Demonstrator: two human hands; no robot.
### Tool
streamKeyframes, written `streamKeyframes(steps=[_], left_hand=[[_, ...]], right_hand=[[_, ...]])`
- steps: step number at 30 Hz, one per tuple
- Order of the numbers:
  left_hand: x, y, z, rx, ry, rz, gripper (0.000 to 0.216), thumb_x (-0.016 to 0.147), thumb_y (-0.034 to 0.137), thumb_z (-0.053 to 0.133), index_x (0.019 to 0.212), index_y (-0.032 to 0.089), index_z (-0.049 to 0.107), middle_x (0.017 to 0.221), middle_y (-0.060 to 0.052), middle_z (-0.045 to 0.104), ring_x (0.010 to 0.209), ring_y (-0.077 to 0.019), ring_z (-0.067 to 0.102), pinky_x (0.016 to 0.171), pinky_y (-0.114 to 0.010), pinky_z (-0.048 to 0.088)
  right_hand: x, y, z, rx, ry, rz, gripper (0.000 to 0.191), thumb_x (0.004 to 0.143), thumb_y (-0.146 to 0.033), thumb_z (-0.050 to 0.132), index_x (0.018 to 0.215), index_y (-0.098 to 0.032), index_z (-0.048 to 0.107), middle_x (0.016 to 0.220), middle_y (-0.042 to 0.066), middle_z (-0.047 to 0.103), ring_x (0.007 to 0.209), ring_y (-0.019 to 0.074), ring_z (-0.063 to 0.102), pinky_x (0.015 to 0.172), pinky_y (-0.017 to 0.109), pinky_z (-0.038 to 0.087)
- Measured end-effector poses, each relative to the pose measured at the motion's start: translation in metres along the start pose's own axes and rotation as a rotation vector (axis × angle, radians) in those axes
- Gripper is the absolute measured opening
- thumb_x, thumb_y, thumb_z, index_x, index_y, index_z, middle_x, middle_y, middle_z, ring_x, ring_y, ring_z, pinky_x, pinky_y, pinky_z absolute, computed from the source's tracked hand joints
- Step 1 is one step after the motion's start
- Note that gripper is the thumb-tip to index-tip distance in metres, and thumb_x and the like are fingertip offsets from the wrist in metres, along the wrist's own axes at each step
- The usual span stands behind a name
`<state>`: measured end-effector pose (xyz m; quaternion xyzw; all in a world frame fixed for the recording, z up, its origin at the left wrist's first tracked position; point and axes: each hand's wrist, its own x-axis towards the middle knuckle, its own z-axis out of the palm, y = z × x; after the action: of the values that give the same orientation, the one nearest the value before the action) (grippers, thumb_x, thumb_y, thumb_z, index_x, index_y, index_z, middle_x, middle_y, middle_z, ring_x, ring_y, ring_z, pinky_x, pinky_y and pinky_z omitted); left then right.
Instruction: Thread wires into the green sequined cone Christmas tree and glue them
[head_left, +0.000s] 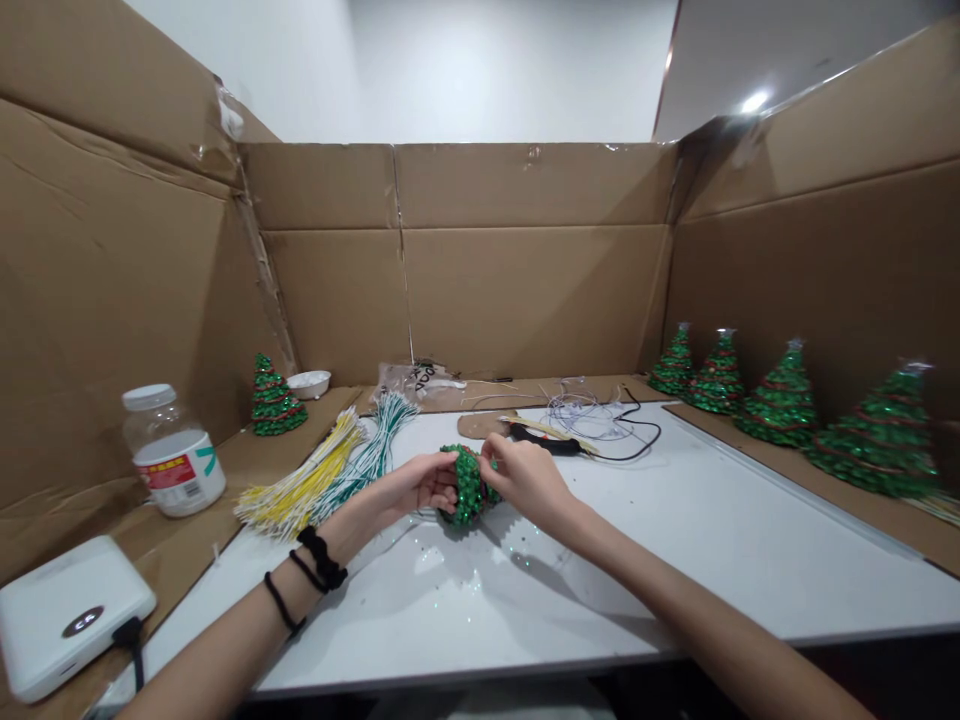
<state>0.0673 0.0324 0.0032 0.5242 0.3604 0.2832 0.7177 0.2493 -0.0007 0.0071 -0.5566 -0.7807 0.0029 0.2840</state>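
Left hand (pixel 431 485) curls its fingers round the left side of a green beaded piece (pixel 468 490); I read this as the supporting grip. Right hand (pixel 525 480) has its fingertips pinched together at the piece's right side; whether something thin is caught between them, I can't tell. The piece is between the hands, over the middle of the white table (pixel 675 560). Green specks lie on the tabletop, near side of it.

Just beyond the hands: a brown pad (pixel 480 426), then a black-handled tool (pixel 545 440) to its right, with a tangle of clear strands (pixel 577 415) behind. Left of the hands, a yellow bundle (pixel 315 480) and a green-and-white bundle (pixel 367 450) of thin stems lie side by side; a plastic bag (pixel 412 383) sits on the far side.

Far left, one small green tree (pixel 274 400) stands beside a white bowl (pixel 309 384). Nearer on the left: a clear jar (pixel 172 455) and a white box (pixel 75 615) with a cord.

Along the right, four green trees (pixel 780 400) stand upright, each with a pale top; I judge these finished. I make out no such top on the left tree, so it may lack one. The held piece looks thickly covered, but both hands are on it, so I judge it unfinished; its hidden parts keep me from saying how much remains.
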Motion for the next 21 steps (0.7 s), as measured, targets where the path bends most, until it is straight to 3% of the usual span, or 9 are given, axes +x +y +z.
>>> streamKeyframes(steps=[11,21], left_hand=[[0.0003,-0.0012,-0.0007,0.000,-0.007,0.017,0.029,0.071,0.040,0.068,0.076,0.013,0.062,0.065,-0.003,0.061,0.059,-0.0115,0.055,0.065,-0.026,0.046],[-0.0018,0.0015,0.0008,-0.001,-0.003,0.007,0.028,0.072,0.039,0.069,0.077,0.012,0.064,0.065,-0.004,0.061,0.060,-0.0116,0.055,0.065,-0.025,0.046]], right_hand=[[0.0014,0.0095,0.0065,0.240,-0.013,-0.033,0.012,0.085,-0.021,0.043,0.078,-0.019,0.052,0.068,0.001,0.064,0.058,0.0126,0.054,0.051,0.021,0.025],[-0.0010,0.0059,0.0038,0.129,0.010,-0.013,0.011,0.083,-0.023,0.047,0.077,-0.019,0.055,0.067,0.002,0.065,0.058,0.0140,0.054,0.051,0.022,0.024]])
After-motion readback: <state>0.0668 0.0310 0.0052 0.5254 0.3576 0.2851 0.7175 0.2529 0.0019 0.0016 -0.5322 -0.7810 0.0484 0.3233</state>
